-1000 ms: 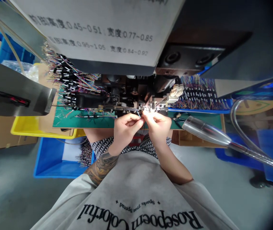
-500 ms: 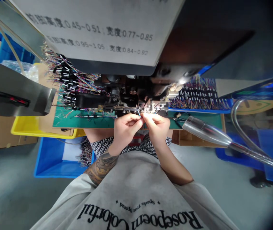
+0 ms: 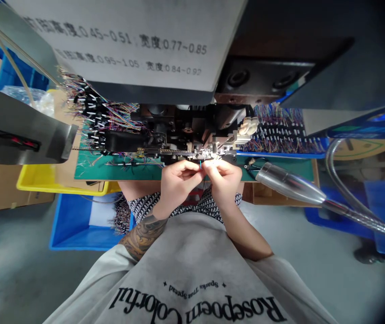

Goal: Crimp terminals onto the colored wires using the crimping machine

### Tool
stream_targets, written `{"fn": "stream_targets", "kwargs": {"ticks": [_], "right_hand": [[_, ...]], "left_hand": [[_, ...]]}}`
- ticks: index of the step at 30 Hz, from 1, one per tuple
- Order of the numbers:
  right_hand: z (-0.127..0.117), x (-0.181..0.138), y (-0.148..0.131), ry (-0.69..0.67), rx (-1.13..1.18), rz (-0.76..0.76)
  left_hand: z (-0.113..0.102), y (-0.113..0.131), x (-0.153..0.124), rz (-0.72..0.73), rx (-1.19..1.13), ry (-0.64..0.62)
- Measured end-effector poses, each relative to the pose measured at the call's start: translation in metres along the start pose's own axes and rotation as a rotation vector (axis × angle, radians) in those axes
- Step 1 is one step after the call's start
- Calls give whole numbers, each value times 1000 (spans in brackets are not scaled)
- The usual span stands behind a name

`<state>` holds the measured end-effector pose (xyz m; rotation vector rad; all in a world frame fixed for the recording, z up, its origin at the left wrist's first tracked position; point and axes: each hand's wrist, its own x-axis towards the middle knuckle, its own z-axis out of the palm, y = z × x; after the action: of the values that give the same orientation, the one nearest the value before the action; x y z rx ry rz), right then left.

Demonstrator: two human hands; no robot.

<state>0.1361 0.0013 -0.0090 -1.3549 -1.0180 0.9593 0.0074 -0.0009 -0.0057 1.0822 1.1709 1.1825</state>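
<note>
My left hand [image 3: 177,182] and my right hand [image 3: 224,178] are held together at the front of a crimping machine [image 3: 185,135]. Both are pinched closed on a thin blue wire [image 3: 200,165] that stands between their fingertips. The wire tip sits just below the machine's metal feed strip [image 3: 165,152]. My fingers hide the rest of the wire.
Piles of coloured wires with black connectors lie left [image 3: 94,114] and right [image 3: 280,132] on a green mat [image 3: 111,168]. A metal gooseneck lamp [image 3: 290,184] juts in from the right. A yellow bin [image 3: 40,182] and a blue bin [image 3: 74,222] sit at lower left.
Both hands have drawn back slightly from the machine, and the blue wire now stands more upright between the fingertips. The machine's press head has moved between frames.
</note>
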Motion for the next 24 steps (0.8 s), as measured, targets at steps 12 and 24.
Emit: {"fn": "stream_targets", "kwargs": {"ticks": [12, 24], "right_hand": [[5, 4, 0, 21, 59, 9], [1, 1, 1, 25, -4, -45]], "left_hand": [[-2, 4, 2, 50, 95, 32], [0, 7, 0, -42, 48, 19]]}}
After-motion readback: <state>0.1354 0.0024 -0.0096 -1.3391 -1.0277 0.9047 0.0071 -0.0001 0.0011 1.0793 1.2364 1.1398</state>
